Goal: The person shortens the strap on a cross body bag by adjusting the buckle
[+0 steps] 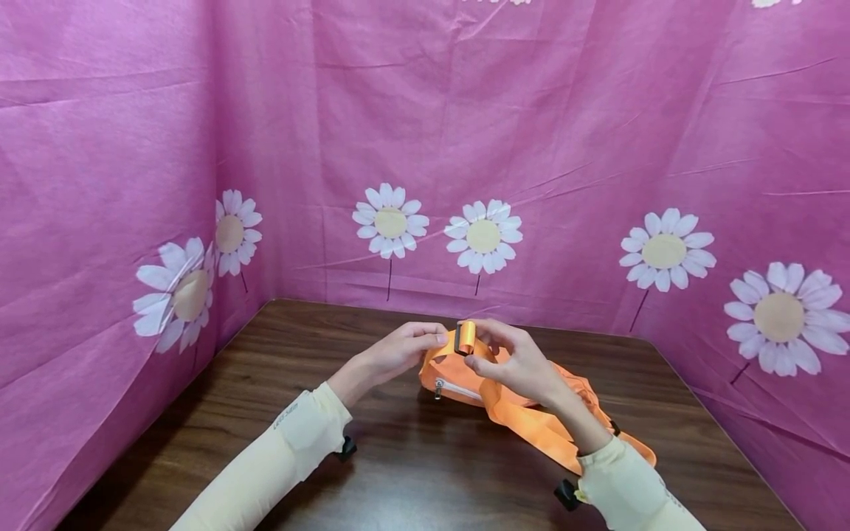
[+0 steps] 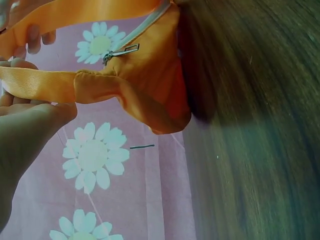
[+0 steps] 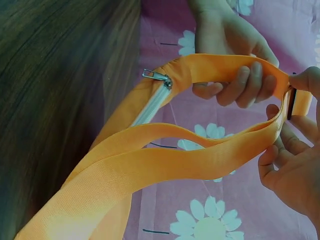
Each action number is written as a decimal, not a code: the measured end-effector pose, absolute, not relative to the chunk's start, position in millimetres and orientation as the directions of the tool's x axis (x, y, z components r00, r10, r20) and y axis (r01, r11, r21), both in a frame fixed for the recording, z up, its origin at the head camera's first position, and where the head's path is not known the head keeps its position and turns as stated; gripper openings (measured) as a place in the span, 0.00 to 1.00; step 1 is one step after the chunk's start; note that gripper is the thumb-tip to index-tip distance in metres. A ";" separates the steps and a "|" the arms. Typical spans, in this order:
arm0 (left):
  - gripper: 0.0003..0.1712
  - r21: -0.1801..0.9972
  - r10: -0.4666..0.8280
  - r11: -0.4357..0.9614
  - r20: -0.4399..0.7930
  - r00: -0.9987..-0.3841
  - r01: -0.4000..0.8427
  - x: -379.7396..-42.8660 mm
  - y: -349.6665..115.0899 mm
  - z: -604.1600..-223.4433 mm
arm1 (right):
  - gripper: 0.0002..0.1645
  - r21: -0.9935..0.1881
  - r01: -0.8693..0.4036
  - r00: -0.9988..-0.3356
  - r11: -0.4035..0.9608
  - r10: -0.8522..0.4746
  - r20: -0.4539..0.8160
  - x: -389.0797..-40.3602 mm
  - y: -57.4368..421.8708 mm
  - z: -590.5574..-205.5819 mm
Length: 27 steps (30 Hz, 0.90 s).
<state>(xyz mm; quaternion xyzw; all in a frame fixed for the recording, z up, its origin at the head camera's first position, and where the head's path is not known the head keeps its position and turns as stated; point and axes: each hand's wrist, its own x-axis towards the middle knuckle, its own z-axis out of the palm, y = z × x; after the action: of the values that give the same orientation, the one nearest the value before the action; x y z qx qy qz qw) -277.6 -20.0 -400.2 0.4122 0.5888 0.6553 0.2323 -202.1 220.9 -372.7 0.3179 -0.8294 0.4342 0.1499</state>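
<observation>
An orange waist bag (image 1: 450,371) with a white zipper and a metal zipper pull (image 2: 125,50) lies on the table, its near end raised. My left hand (image 1: 398,350) grips the short stretch of orange strap (image 3: 220,67) beside the bag's end, fingers curled round it in the right wrist view. Across from it, my right hand (image 1: 521,369) pinches the black strap slider (image 1: 459,340), where the webbing forms a small loop. From the slider, the doubled strap hangs down and runs along the bag to the right.
The dark wood table (image 1: 412,472) ends at a pink curtain (image 1: 551,147) printed with white daisies, at the back and both sides. A black buckle part (image 1: 614,428) lies by the right end of the bag, close to my right forearm.
</observation>
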 end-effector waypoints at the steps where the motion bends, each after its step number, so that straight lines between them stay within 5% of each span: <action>1: 0.12 0.962 0.791 -0.204 0.271 -0.548 0.182 -277.2 -19.7 -400.0 | 0.24 -0.625 -0.657 -0.753 0.422 -0.403 0.520 -202.6 220.2 -373.3; 12: 0.16 0.962 0.800 -0.197 0.268 -0.537 0.187 -278.7 -16.6 -402.2 | 0.24 -0.610 -0.671 -0.742 0.423 -0.392 0.544 -204.1 218.8 -378.6; 20: 0.26 0.983 0.839 -0.086 0.159 -0.521 0.161 -297.4 -28.7 -418.9 | 0.26 -0.621 -0.668 -0.744 0.411 -0.364 0.559 -196.4 213.7 -372.5; 27: 0.20 0.965 0.857 -0.085 0.198 -0.477 0.249 -303.7 -32.5 -427.3 | 0.27 -0.630 -0.649 -0.761 0.426 -0.344 0.550 -198.3 215.2 -373.4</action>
<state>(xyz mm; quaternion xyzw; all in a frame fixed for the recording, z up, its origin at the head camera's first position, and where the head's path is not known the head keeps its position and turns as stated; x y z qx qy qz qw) -303.7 -32.5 -427.3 0.4418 0.6254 0.5892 0.2579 -198.3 215.2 -373.4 0.3003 -0.8268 0.4435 0.1717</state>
